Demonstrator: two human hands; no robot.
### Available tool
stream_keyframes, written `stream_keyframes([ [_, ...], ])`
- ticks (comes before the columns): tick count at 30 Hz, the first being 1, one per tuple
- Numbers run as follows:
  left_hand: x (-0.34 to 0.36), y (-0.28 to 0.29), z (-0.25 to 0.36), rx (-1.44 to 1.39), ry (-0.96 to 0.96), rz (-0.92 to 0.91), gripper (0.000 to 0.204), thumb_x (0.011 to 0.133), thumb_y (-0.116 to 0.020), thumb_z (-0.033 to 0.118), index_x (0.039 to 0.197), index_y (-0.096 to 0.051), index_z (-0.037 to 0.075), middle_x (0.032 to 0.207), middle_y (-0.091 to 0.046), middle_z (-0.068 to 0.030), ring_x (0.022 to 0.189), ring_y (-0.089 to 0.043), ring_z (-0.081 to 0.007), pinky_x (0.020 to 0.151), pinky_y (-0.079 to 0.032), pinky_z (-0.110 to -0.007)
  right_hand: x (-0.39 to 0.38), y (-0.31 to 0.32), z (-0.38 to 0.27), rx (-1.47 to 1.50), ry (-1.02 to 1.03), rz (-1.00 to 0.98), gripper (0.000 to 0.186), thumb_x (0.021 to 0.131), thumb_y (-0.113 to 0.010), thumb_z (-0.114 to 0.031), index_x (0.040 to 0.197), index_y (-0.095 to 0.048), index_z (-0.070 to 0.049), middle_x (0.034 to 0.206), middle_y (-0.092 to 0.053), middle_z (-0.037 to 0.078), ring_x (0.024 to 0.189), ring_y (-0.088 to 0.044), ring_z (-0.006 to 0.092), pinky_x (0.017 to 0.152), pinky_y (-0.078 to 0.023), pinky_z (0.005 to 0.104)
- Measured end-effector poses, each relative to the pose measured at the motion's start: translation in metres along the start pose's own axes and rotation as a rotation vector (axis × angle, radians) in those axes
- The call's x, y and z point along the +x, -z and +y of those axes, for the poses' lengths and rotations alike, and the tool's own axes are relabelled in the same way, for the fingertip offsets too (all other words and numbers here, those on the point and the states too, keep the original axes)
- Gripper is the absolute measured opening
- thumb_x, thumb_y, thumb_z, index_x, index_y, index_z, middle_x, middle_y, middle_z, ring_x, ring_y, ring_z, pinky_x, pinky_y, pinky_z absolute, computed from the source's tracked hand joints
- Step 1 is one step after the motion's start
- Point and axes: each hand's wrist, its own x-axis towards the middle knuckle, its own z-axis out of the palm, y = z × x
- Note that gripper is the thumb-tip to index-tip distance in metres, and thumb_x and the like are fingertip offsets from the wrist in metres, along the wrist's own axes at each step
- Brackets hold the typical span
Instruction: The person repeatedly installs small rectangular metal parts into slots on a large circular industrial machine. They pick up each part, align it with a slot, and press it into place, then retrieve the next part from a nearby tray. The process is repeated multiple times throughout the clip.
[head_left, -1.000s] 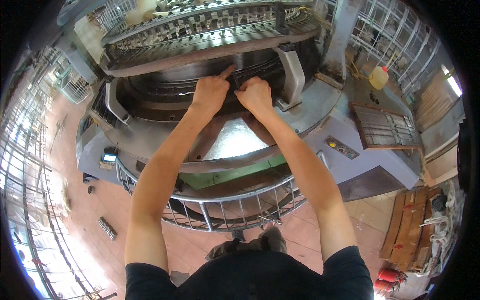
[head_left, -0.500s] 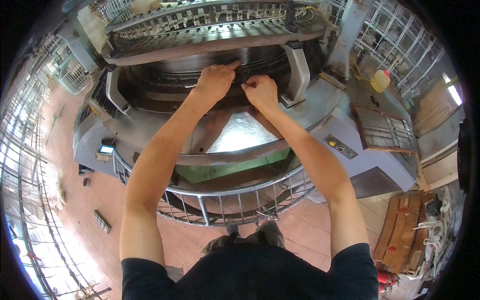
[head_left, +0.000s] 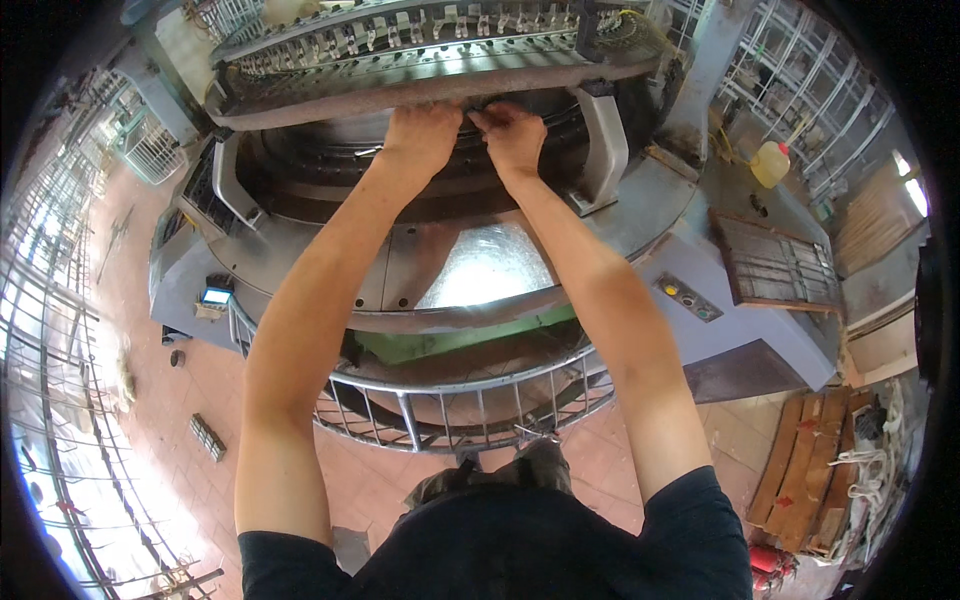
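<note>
Both of my hands reach into the gap under the upper ring [head_left: 400, 98] of a large circular knitting machine, against its dark cylinder. Fingers curled and closed, my left hand [head_left: 424, 137] is turned back-up, and its fingertips are hidden behind it. Close on its right, my right hand [head_left: 514, 140] pinches with thumb and forefinger at the cylinder's edge. Whatever either hand grips is too small or too hidden to make out. Just left of my left wrist lies a small shiny metal piece [head_left: 368, 152] on the dark stepped ring.
Grey brackets [head_left: 605, 150] flank the opening. A curved metal railing [head_left: 405, 420] stands between my body and the machine. Off to the right are a yellowish plastic bottle [head_left: 771, 163], a control panel with buttons [head_left: 687, 297] and flattened cardboard [head_left: 800, 460]. A small lit screen [head_left: 215, 296] is at left.
Both hands have moved farther in and up toward the upper ring. My left forefinger, stretched out before, is now curled in. The right hand stays pinched.
</note>
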Motion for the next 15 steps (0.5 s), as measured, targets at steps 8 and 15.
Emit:
stream_keyframes([
  [8,-0.006,0.021,0.012,-0.084,0.047,-0.087,0.008,0.082,-0.064,0.004,0.087,-0.071,0.004,0.104,-0.073,-0.0151,0.099,-0.071,-0.032,0.081,-0.058,-0.045,0.015,0.019,-0.016,-0.542,0.069,-0.078,0.033,0.078,-0.086,-0.036,0.081,-0.074,-0.005,0.077,-0.074,0.016,0.067,-0.071,0.0311,0.058,-0.052,0.039],
  [15,-0.024,0.05,0.016,-1.041,0.528,-0.183,0.016,0.075,-0.069,-0.007,0.092,-0.07,-0.007,0.097,-0.073,-0.0171,0.086,-0.075,-0.0295,0.072,-0.06,-0.038,0.027,0.023,-0.021,0.812,-0.643,-0.448,0.007,0.097,-0.065,-0.008,0.101,-0.068,-0.003,0.099,-0.076,0.013,0.071,-0.066,0.0146,0.055,-0.045,0.0284],
])
